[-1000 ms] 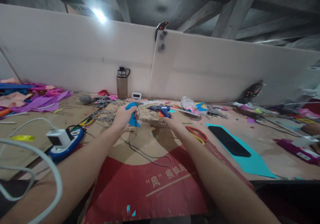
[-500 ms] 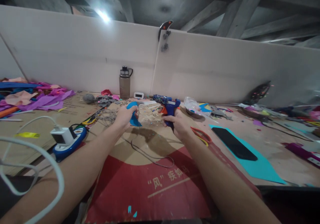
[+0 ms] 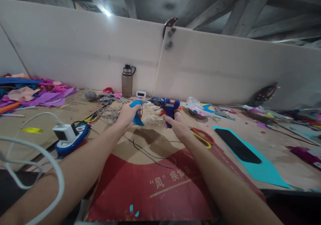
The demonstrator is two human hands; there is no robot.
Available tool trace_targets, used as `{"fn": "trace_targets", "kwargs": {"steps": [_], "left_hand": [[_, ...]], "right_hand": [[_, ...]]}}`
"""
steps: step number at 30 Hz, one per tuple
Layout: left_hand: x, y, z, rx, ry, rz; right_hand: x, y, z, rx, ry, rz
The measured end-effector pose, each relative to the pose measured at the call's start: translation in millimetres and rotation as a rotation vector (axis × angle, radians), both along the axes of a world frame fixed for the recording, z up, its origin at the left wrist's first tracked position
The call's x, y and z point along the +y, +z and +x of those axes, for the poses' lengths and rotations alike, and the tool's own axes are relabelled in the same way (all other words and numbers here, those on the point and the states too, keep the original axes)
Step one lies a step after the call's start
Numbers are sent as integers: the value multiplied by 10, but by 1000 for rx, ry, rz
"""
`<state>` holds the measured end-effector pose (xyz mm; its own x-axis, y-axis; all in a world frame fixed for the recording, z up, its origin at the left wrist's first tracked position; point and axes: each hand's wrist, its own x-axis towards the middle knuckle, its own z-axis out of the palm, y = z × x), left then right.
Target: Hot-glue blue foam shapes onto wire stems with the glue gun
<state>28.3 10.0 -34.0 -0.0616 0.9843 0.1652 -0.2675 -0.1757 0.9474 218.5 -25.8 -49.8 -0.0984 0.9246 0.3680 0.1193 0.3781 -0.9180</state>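
Observation:
My left hand (image 3: 126,115) is closed around a curved blue sheet piece (image 3: 136,114), which looks like foam or felt. A thin grey cord or wire runs beside that piece. In my right hand (image 3: 177,122) is a blue hot glue gun (image 3: 168,106), gripped by its handle with the fingers near the orange trigger. The gun's nozzle points left at the blue piece's upper edge; whether they touch I cannot tell. Below both hands lies a red and tan cardboard sheet (image 3: 120,188), with a loop of grey cord (image 3: 152,156) on it.
Scissors with orange and yellow handles (image 3: 204,137) lie by my right forearm. A phone (image 3: 237,144) rests on a turquoise sheet (image 3: 269,175). At left are a blue power strip (image 3: 71,144) and coloured scraps (image 3: 47,96). A bottle (image 3: 127,84) stands behind, against the white partition (image 3: 82,47).
The glue gun's nozzle has moved left and closer to the blue piece, and the gun sits more level. The whole view has shifted slightly.

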Motion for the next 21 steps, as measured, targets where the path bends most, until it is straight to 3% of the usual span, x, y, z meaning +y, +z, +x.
{"fn": "trace_targets", "kwargs": {"steps": [7,13,18,21], "left_hand": [[63,12,-30,-194,62,-19],[67,52,-52,-228,79,27],[85,37,-54,-264,56,14],[87,38,-59,-279,70,5]], "right_hand": [[60,-44,19,-36,-109,-1],[76,-56,33,-107,-145,-29],[103,-106,29,66,-74,-207],[185,-188,68,-39,-89,-359]]}}
